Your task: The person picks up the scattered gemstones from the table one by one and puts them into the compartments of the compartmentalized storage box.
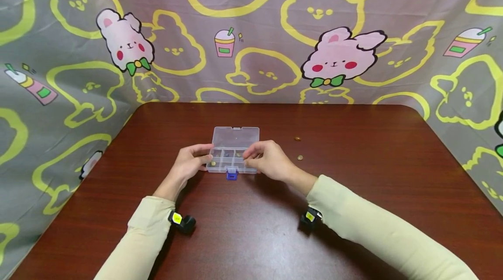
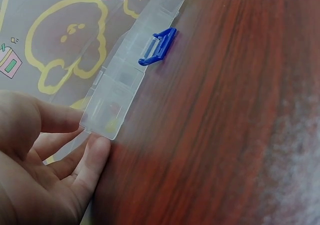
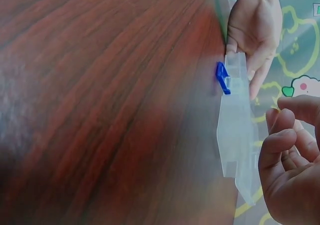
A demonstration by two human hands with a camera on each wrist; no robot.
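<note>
A clear plastic compartment box (image 1: 220, 170) lies on the table with its lid (image 1: 235, 137) swung back and its blue latch (image 1: 232, 175) hanging at the front. My left hand (image 1: 187, 165) grips the box's left end between thumb and fingers. A small yellowish piece (image 1: 213, 163) sits in the front left compartment, and a few small pieces lie in the back ones. Over the right compartments is my right hand (image 1: 272, 163). In the right wrist view its fingertips (image 3: 285, 119) pinch a tiny yellowish piece (image 3: 276, 110), mostly hidden, beside the box.
Right of the box, an amber-brown small piece (image 1: 297, 139) and a pale round one (image 1: 300, 157) lie on the dark wooden table (image 1: 353, 149). A patterned curtain (image 1: 259, 31) hangs behind the table and along both sides.
</note>
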